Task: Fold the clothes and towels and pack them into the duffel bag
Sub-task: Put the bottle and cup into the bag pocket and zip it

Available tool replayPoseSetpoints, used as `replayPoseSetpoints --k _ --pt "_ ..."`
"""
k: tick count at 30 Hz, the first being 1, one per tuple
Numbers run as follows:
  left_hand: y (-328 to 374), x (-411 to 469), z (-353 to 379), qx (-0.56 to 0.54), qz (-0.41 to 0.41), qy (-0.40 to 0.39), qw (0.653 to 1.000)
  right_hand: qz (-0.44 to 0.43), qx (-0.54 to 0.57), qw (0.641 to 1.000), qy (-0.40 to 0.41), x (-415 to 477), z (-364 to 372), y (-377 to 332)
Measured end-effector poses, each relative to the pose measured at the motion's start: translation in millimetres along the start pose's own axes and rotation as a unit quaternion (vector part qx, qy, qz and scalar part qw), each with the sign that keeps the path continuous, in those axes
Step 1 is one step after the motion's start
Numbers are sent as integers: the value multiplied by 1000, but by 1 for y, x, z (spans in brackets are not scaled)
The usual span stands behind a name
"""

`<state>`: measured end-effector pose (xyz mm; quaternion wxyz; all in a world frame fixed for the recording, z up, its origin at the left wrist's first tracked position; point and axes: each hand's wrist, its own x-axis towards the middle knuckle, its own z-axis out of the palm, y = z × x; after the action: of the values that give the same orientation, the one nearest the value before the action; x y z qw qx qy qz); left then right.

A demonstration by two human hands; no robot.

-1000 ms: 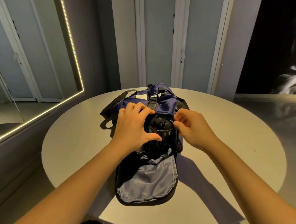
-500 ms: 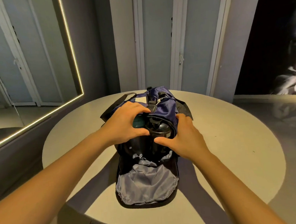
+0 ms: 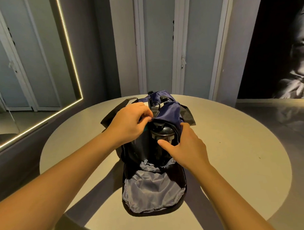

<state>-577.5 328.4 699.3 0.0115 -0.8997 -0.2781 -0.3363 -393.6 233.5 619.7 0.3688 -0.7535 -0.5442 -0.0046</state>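
Note:
A navy duffel bag [image 3: 169,112] lies on the round table [image 3: 238,145], its near end flap [image 3: 152,191] hanging open and showing grey lining. A dark bottle [image 3: 162,133] stands inside the opening, and a sliver of teal fabric [image 3: 145,128] shows beside it. My left hand [image 3: 128,123] pinches the zipper pull at the top of the opening. My right hand [image 3: 187,144] grips the bag's right edge, thumb pointing toward the bottle. No folded clothes or towels show clearly.
Black straps [image 3: 187,113] trail off both sides of the bag. A lit mirror [image 3: 28,60] fills the left wall, and locker doors [image 3: 159,43] stand behind the table.
My left hand has moved up from the bottle's left side to the zipper at the top of the opening. My right hand has stayed on the bag's right edge.

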Motion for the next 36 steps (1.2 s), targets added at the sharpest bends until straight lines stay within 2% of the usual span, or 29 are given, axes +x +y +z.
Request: replayPoseSetpoints --k 3,6,14,19,22,26,29,32,36 --pt "-2 1 1 115 23 -6 993 9 -21 1000 2 2 1 -2" --pt "-3 4 -2 94 25 16 995 14 -43 999 14 3 3 -5" --pt "-2 8 -8 88 97 -19 991 45 -43 998 13 21 2 -7" --pt "-7 3 -2 77 107 31 991 63 -21 997 50 28 4 -8" --pt "-11 -2 4 143 101 59 983 66 -20 996 62 22 10 -5" --pt "-22 -18 1 204 102 64 972 76 -59 995 34 15 7 5" --pt "-33 -34 0 192 78 51 977 59 -119 991 16 11 9 10" --pt "-46 -45 6 158 55 22 986 25 -135 990 31 7 14 13" --pt "-54 -47 19 119 7 43 992 2 -144 989 27 6 14 10"
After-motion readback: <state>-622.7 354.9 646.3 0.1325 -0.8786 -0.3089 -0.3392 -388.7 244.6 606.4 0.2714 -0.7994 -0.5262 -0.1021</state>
